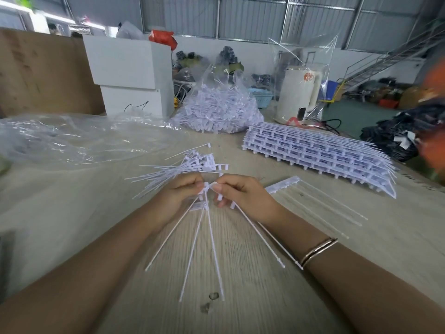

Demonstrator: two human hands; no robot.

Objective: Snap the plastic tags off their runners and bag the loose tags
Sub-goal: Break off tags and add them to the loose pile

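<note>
My left hand (179, 192) and my right hand (243, 191) meet over the middle of the wooden table (240, 297), both pinching one strip of white plastic tags (207, 189) at its head end. The thin tails (204, 251) fan out toward me. Behind my left hand lies a loose pile of snapped tags (183, 168). A partly stripped runner with a few tails (284, 185) lies just right of my right hand. A clear bag full of loose tags (214, 109) stands at the back centre. A stack of unbroken tag runners (317, 153) lies at the right.
An empty crumpled clear bag (72, 138) lies at the left. Two stacked white boxes (132, 75) stand behind it, beside a cardboard sheet (41, 73). A white kettle in clear wrap (298, 92) stands at the back right. Dark bundled goods (397, 133) sit at the far right edge.
</note>
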